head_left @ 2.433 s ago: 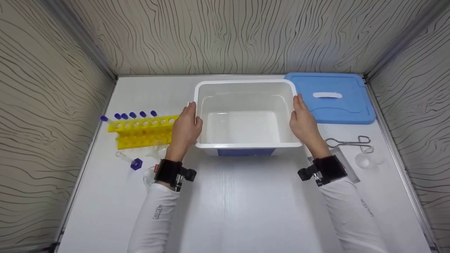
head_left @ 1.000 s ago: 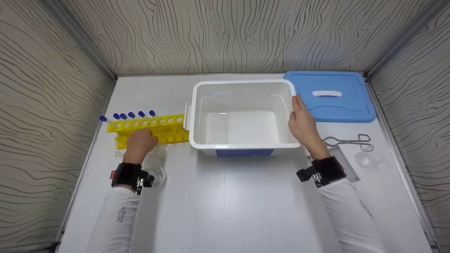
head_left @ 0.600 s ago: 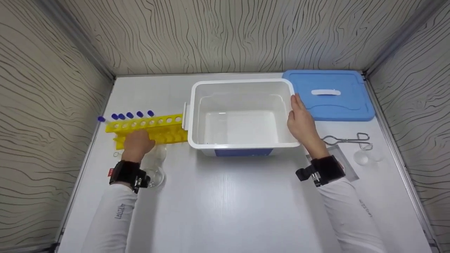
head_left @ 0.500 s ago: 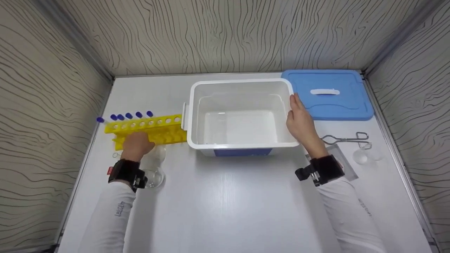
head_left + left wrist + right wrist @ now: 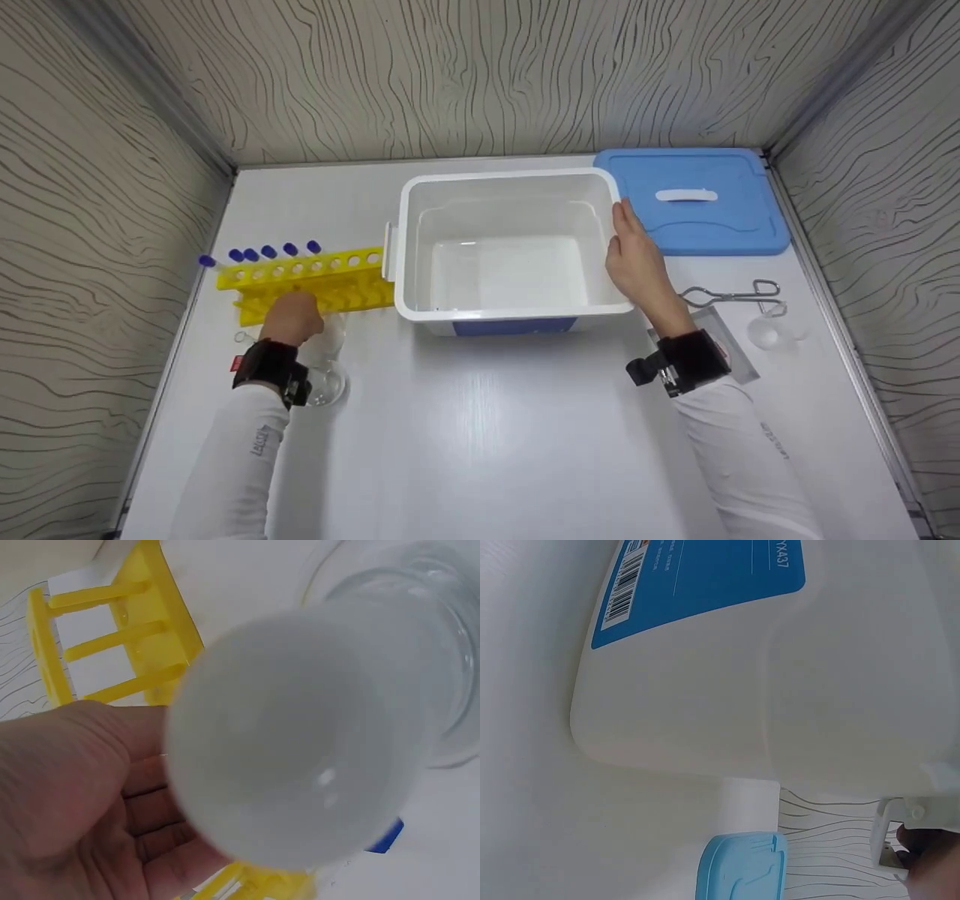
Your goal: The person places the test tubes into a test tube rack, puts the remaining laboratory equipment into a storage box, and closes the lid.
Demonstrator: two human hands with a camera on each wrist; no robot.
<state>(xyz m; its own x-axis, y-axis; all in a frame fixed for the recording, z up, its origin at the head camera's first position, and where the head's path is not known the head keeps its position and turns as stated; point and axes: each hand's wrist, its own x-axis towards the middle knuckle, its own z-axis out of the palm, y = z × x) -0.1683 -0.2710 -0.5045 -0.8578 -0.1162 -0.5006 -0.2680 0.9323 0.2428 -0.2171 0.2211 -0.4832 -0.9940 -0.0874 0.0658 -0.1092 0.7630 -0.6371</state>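
Observation:
An open white storage box [image 5: 510,274] with a blue label stands mid-table. My right hand [image 5: 641,266] grips its right side; fingertips show by the white handle [image 5: 889,836] in the right wrist view. My left hand [image 5: 292,319] is in front of the yellow test tube rack [image 5: 337,289]. In the left wrist view its thumb and fingers hold the edge of a cloudy, translucent, round-ended vessel [image 5: 292,742], blurred and too close to tell its kind. Behind that vessel is clear round glassware [image 5: 450,652], also seen beside my left wrist in the head view.
Several blue-capped tubes [image 5: 251,255] lie behind the rack. A blue lid [image 5: 697,202] lies at back right. In front of it are metal tongs [image 5: 727,297], a small clear glass vessel [image 5: 766,332] and a flat grey piece [image 5: 731,345], partly under the right wrist.
My left hand has let go of the box's left side and moved left to the translucent vessel, staying there for the last second. The right hand keeps its place on the box.

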